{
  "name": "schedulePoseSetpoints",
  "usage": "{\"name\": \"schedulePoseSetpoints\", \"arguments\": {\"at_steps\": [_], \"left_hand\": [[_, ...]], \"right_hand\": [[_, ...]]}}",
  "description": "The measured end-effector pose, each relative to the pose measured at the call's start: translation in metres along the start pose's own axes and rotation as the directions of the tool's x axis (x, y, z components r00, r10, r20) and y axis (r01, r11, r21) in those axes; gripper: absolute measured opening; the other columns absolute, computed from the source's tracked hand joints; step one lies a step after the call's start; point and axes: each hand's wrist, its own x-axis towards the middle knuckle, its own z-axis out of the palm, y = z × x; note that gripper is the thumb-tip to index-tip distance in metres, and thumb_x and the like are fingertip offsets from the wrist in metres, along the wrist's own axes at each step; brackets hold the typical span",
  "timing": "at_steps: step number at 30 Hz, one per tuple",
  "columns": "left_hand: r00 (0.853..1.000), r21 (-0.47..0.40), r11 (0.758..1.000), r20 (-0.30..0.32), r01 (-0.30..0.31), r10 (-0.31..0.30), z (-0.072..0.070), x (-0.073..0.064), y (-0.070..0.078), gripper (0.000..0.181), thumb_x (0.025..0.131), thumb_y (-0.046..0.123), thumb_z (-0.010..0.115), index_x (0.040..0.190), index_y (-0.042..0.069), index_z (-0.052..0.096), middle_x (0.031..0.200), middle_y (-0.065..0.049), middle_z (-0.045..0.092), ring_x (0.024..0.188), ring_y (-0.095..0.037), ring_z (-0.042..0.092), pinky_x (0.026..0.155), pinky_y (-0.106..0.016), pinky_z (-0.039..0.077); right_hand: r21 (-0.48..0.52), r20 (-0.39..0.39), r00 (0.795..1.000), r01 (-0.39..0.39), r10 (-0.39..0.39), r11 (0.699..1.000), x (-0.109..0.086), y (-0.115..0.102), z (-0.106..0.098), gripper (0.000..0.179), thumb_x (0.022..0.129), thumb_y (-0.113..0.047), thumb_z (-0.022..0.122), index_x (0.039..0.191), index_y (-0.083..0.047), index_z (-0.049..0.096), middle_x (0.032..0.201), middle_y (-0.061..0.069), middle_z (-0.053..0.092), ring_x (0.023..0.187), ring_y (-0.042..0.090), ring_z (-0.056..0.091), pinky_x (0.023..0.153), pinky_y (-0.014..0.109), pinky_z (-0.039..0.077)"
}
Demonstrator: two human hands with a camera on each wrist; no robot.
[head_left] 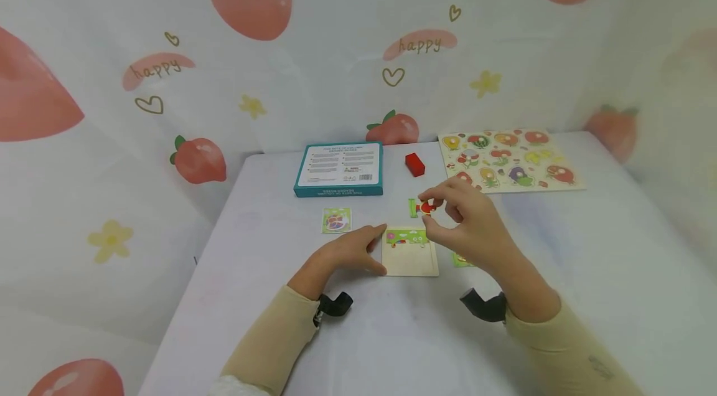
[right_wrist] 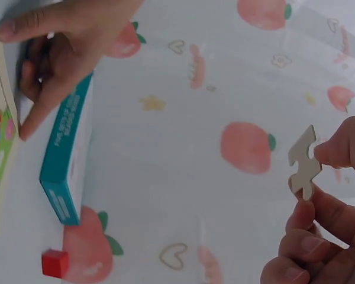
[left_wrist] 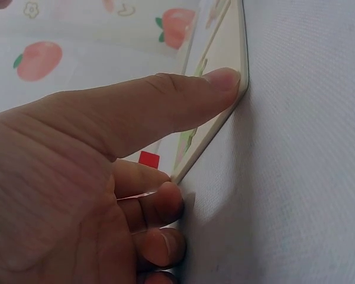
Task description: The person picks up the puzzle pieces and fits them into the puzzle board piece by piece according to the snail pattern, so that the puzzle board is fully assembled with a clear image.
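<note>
Puzzle pc point(head_left: 413, 208): qty 1; red/green printed face, pale plain back w/ cutouts & rounded tabs; held off bench point(head_left: 364, 340), in head view just past far edge of puzzle tray.
R hand point(head_left: 470, 221): grip nearly closed, thumb & finger pinching puzzle pc by its edges.
L hand point(head_left: 348, 250): grip spread wide, thumb on near L corner of puzzle tray, index at far L corner; other fingers loosely bent.
Puzzle tray point(head_left: 411, 264): pale wood, approx. sq., on bench; green printed strip in far part, bare wood in near part.
Box point(head_left: 338, 165): teal, white txt panel w/ barcode; lies flat behind tray, to L.
Red block point(head_left: 415, 164): sm., just R of box, not touching.
Fruit board point(head_left: 539, 173): pale, w/ assorted fruit pcs; far R.
Picture card point(head_left: 337, 220): sq., beyond L hand.
Green card point(head_left: 462, 260): R of tray, mostly hidden by R hand.
Backdrop point(head_left: 313, 84): white, fruit/heart/"happy" prints.
</note>
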Motion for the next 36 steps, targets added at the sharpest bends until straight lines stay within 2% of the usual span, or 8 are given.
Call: {"name": "schedulePoseSetpoints", "arguments": {"at_steps": [11,14,16,17,20,23,28,36], "left_hand": [[1.000,-0.014,1.000,0.003,-0.010,0.010,0.000,-0.001,-0.001,0.098,0.079,0.032,0.090,0.159,0.011,0.037,0.092,-0.004,0.046,0.085,-0.016,0.046,0.072,-0.032,0.038],[1.000,-0.015,1.000,-0.001,-0.019,0.019,0.000,0.000,-0.001,0.083,0.079,0.033,0.091,0.148,0.010,0.050,0.091,-0.004,0.046,0.083,-0.015,0.046,0.070,-0.032,0.037],[1.000,-0.017,1.000,-0.003,-0.026,0.026,0.000,0.000,-0.002,0.072,0.079,0.033,0.090,0.137,0.010,0.055,0.090,-0.004,0.046,0.082,-0.015,0.045,0.069,-0.031,0.037],[1.000,-0.019,0.999,-0.004,-0.030,0.030,0.000,0.000,-0.002,0.071,0.079,0.032,0.091,0.136,0.011,0.055,0.089,-0.004,0.046,0.082,-0.016,0.045,0.069,-0.032,0.037],[1.000,-0.019,0.999,0.000,-0.030,0.030,0.000,0.000,-0.002,0.081,0.080,0.032,0.090,0.147,0.011,0.051,0.091,-0.005,0.047,0.083,-0.017,0.046,0.070,-0.032,0.037],[1.000,-0.018,1.000,0.008,-0.018,0.019,-0.002,-0.001,-0.001,0.098,0.081,0.033,0.089,0.161,0.012,0.036,0.098,-0.004,0.049,0.092,-0.017,0.048,0.077,-0.033,0.040],[1.000,-0.016,1.000,0.017,-0.017,0.017,-0.003,-0.002,-0.001,0.100,0.081,0.033,0.089,0.161,0.011,0.033,0.105,-0.004,0.050,0.100,-0.019,0.048,0.083,-0.036,0.041],[0.999,-0.021,0.999,0.015,-0.040,0.041,-0.004,0.000,0.000,0.099,0.081,0.033,0.089,0.160,0.008,0.034,0.097,-0.005,0.048,0.090,-0.017,0.047,0.076,-0.034,0.038]], "right_hand": [[0.003,0.162,0.984,-0.076,0.074,0.997,-0.003,0.002,0.036,0.030,0.084,-0.010,0.081,0.113,-0.012,0.075,0.103,-0.005,0.063,0.090,0.012,0.055,0.070,0.030,0.051],[-0.032,0.206,0.972,-0.105,0.110,0.994,-0.004,0.003,0.044,0.029,0.085,-0.014,0.080,0.114,-0.013,0.075,0.102,-0.005,0.062,0.091,0.013,0.057,0.074,0.033,0.054],[-0.060,0.237,0.962,-0.128,0.138,0.990,-0.005,0.005,0.050,0.029,0.086,-0.017,0.079,0.115,-0.013,0.075,0.102,-0.005,0.062,0.091,0.014,0.058,0.076,0.035,0.055],[-0.074,0.253,0.956,-0.136,0.150,0.988,-0.005,0.007,0.052,0.030,0.086,-0.018,0.079,0.115,-0.012,0.075,0.102,-0.004,0.062,0.091,0.016,0.060,0.077,0.035,0.056],[-0.112,0.306,0.932,-0.167,0.194,0.980,-0.006,0.013,0.060,0.031,0.087,-0.020,0.078,0.117,-0.012,0.075,0.103,-0.003,0.062,0.094,0.020,0.063,0.080,0.036,0.056],[-0.160,0.351,0.908,-0.185,0.231,0.970,-0.006,0.018,0.066,0.033,0.088,-0.023,0.079,0.119,-0.012,0.075,0.105,-0.001,0.063,0.097,0.023,0.064,0.082,0.036,0.056],[-0.234,0.395,0.879,-0.186,0.268,0.954,-0.006,0.026,0.074,0.035,0.090,-0.027,0.080,0.121,-0.013,0.075,0.106,0.001,0.064,0.096,0.023,0.063,0.083,0.038,0.056],[-0.274,0.451,0.837,-0.200,0.310,0.941,-0.007,0.036,0.083,0.032,0.092,-0.025,0.079,0.121,-0.011,0.076,0.105,0.002,0.063,0.093,0.021,0.060,0.083,0.035,0.054]]}}
